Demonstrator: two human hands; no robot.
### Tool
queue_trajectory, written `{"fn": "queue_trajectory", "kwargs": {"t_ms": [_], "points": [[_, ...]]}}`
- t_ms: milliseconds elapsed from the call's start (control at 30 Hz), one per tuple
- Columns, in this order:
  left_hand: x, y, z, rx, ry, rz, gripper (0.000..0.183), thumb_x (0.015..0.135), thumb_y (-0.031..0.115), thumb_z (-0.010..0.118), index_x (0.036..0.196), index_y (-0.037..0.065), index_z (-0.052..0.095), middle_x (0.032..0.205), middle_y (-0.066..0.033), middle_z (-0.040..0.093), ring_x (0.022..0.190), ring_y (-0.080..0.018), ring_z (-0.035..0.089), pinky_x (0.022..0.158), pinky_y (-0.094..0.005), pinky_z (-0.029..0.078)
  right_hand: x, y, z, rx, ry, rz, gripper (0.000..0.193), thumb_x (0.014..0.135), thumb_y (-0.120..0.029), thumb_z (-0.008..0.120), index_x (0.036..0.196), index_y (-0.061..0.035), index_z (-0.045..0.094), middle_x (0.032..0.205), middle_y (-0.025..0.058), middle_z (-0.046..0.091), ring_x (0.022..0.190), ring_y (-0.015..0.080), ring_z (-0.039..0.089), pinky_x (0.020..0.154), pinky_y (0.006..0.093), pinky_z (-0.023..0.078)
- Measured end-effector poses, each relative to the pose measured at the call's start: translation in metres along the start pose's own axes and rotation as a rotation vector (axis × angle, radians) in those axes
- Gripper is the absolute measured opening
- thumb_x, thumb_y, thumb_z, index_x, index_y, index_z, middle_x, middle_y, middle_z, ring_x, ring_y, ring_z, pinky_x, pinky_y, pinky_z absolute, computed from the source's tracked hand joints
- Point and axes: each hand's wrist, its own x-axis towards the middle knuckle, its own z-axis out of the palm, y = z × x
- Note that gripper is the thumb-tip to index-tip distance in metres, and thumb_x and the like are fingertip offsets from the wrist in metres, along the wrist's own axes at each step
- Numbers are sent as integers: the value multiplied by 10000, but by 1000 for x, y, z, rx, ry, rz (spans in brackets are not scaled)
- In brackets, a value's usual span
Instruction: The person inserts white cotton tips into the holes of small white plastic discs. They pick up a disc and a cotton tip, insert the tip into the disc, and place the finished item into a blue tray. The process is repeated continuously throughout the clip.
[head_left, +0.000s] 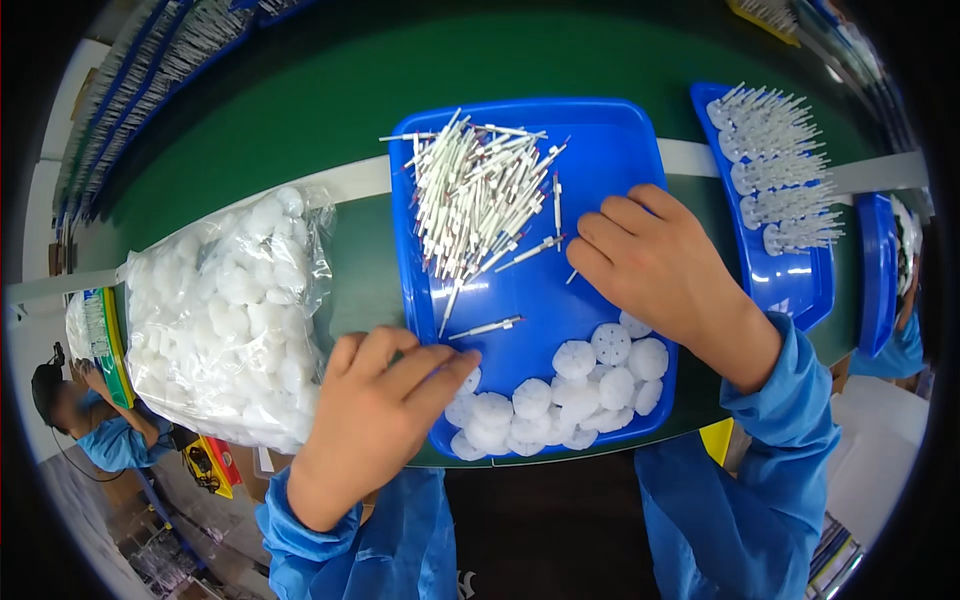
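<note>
A blue tray (530,110) holds a heap of thin white rods (480,195) with dark reddish tips and, along its near edge, a pile of round white discs (580,390) with small holes. My left hand (385,395) is at the tray's near left side, fingers bent together at a white disc (471,381) whose edge shows beside the fingertips. Over the tray's right side, my right hand (645,260) is closed, its fingers curled down. A short end of a white rod (572,277) shows at its fingertips; the rest is hidden under the hand.
Left of the tray lies a clear plastic bag (225,310) full of white discs. To the right, a second blue tray (790,285) carries rows of discs with rods standing in them. The green table (330,90) stretches behind. Another person (100,410) works at far left.
</note>
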Motion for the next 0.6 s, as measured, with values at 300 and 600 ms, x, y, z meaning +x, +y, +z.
{"fn": "queue_trajectory", "kwargs": {"t_ms": [300,600], "points": [[18,-12,-3,-344,109,-49,311,829,29,833,1132,88,801,1125,-39,656,1063,-254,681,900,-396,537,-27,-1,2,1139,439,412,242,863,84,792,1050,-49,716,993,67,743,858,180,716,799,321,562],[115,-19,43,-1162,611,-260,352,969,-87,710,1298,31,757,1178,-68,665,1038,-123,689,855,-257,624,37,-5,14,1373,625,465,269,929,12,820,1188,-32,760,1079,91,810,946,160,783,854,313,613]]}}
